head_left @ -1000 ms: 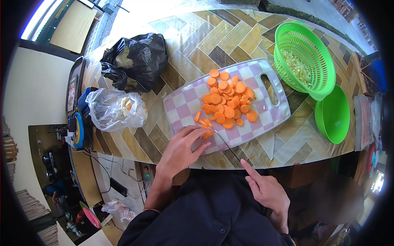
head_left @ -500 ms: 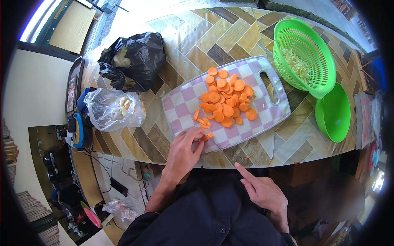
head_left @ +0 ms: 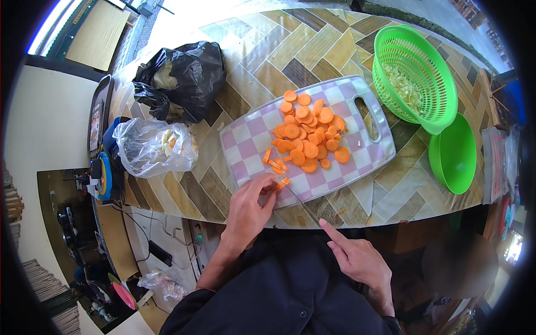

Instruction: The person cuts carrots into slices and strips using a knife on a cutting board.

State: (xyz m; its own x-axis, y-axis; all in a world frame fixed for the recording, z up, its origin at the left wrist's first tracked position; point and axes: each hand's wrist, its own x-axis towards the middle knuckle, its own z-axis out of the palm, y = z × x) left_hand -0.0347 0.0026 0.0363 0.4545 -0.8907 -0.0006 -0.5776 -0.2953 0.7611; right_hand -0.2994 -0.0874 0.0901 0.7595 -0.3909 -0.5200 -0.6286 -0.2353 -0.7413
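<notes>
At the near edge of the board (head_left: pixel 245 139), the left hand (head_left: pixel 247 211) has its thumb and fingers pinched on a carrot piece (head_left: pixel 283 183). The right hand (head_left: pixel 362 263) is closed on the knife (head_left: pixel 302 205), its index finger stretched toward the blade (the handle is hidden inside the fist). The two hands are apart, with the blade slanting between them across the board's near edge. Its tip lies at the carrot piece, though whether the two touch is too small to tell.

Just beyond the left fingertips, a few cut strips (head_left: pixel 276 166) lie on the board. Past them, the round slices (head_left: pixel 306 134) form a loose heap, many overlapping, around the middle of the board. The board, checked in pink and white, lies flat and askew on the bench (head_left: pixel 312 53), its handle hole toward the right.

Beyond that end stands the green basket (head_left: pixel 441 84), with pale shreds (head_left: pixel 403 89) inside (cabbage or something like it). The green bowl (head_left: pixel 453 159) sits against it, nearer the person. Left of the board are the black bag (head_left: pixel 202 78) and, nearer, the clear bag (head_left: pixel 139 151), which holds pale and orange bits. A thin orange scrap (head_left: pixel 339 213) lies on the bench near the knife.
</notes>
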